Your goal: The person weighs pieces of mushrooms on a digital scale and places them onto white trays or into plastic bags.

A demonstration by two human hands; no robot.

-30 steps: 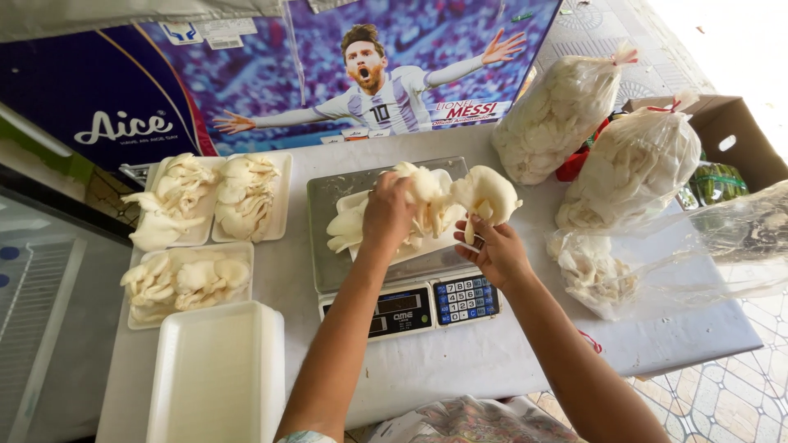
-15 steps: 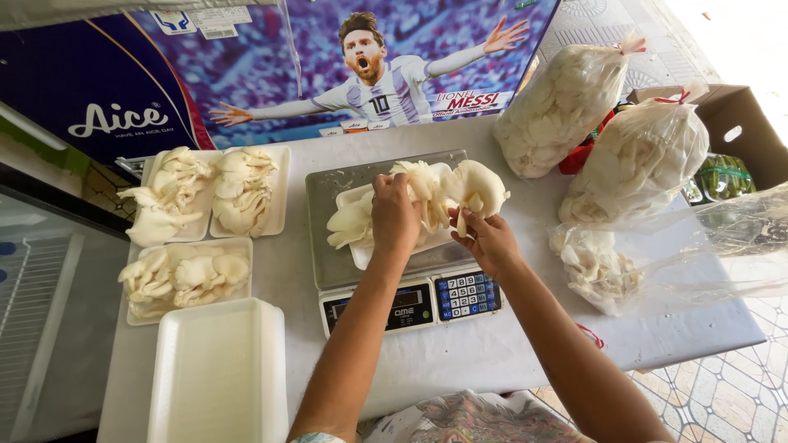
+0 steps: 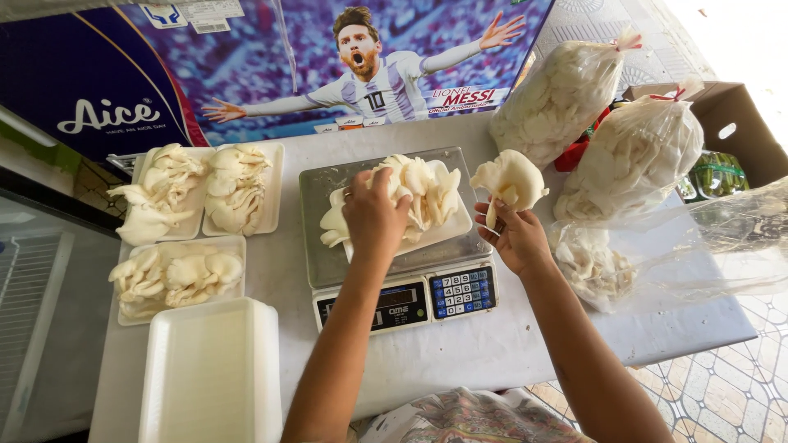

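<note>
I see my left hand [image 3: 373, 215] lying palm down on the heap of oyster mushrooms [image 3: 414, 197] that fills a white foam tray [image 3: 447, 231] on the digital scale [image 3: 394, 246]; the fingers are curled loosely over the pile, pressing on it rather than closed around any one piece. My right hand [image 3: 513, 238] sits at about 3 o'clock from the scale, just off its platform edge, fingers pinched around the stem of a single mushroom cluster [image 3: 510, 180] that it holds up clear of the tray.

At 9 o'clock from the scale, two filled foam trays [image 3: 205, 189] stand side by side, touching, each heaped with mushrooms. Below them, near 8 o'clock, a third filled tray [image 3: 176, 275] rests on the table. At 7 o'clock, an empty foam tray [image 3: 213, 373] lies closest to me.

Toward 1 and 2 o'clock, two tied clear bags of mushrooms [image 3: 566, 94] lean against each other, and a cardboard box [image 3: 730, 123] stands behind them at the table's far corner. At 4 o'clock an open plastic bag [image 3: 624, 262] lies flat with loose mushrooms inside, just beside my right wrist. Everything rests on a white table [image 3: 492, 344].
</note>
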